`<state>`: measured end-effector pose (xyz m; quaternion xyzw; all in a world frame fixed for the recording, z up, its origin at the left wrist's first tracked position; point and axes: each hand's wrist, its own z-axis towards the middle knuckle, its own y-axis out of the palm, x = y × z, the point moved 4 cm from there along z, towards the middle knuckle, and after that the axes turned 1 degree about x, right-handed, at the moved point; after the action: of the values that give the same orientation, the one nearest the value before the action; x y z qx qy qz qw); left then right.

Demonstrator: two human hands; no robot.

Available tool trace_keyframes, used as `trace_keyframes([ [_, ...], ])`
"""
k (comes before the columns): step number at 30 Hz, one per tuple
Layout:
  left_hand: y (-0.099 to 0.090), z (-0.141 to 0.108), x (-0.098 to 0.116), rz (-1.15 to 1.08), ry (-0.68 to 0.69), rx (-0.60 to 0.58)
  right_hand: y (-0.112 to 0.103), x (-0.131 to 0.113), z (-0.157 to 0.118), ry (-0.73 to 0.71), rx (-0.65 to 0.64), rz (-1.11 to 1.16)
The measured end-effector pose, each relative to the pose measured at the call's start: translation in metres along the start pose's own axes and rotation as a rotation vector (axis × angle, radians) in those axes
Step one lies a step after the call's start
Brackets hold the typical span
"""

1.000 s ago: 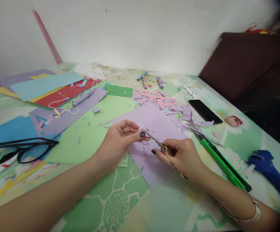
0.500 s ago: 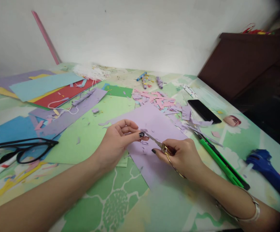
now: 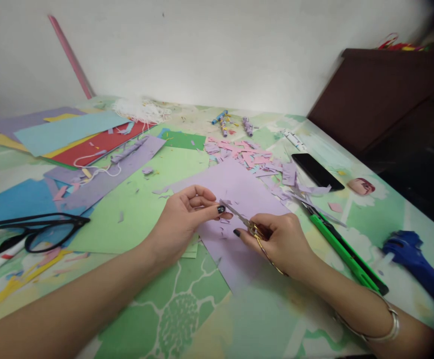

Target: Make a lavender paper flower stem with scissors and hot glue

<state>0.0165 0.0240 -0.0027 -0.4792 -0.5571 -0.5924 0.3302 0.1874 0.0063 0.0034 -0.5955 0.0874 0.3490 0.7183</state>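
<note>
Thumb and fingertips of my left hand (image 3: 187, 217) pinch a small piece of purple paper (image 3: 224, 201), mostly hidden by the fingers. In my right hand (image 3: 286, 242) is a pair of small scissors (image 3: 253, 228) with gold-coloured handles. Their blades point up and left, with the tips at the paper beside my left thumb. Below both hands a light purple sheet (image 3: 245, 189) lies flat, dotted with tiny purple snips. It overlaps a light green sheet (image 3: 127, 219) on the left.
Pink and purple scraps (image 3: 250, 155) are heaped behind the sheet. To the right lie a green box cutter (image 3: 346, 252), a black phone (image 3: 318, 172) and a blue tape dispenser (image 3: 413, 259). Black glasses (image 3: 48, 232), coloured sheets (image 3: 71, 132) and white string (image 3: 140, 110) are on the left.
Both hands stay almost in place, still holding the paper and the scissors. The scissors have shifted only slightly at the paper.
</note>
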Motion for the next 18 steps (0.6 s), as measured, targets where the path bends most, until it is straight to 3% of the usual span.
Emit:
trace_keyframes([
  [18,-0.0004,-0.0002,0.0027,0.059,0.023,0.029,-0.0023,-0.0008,0.0005,-0.021,-0.003,0.008],
])
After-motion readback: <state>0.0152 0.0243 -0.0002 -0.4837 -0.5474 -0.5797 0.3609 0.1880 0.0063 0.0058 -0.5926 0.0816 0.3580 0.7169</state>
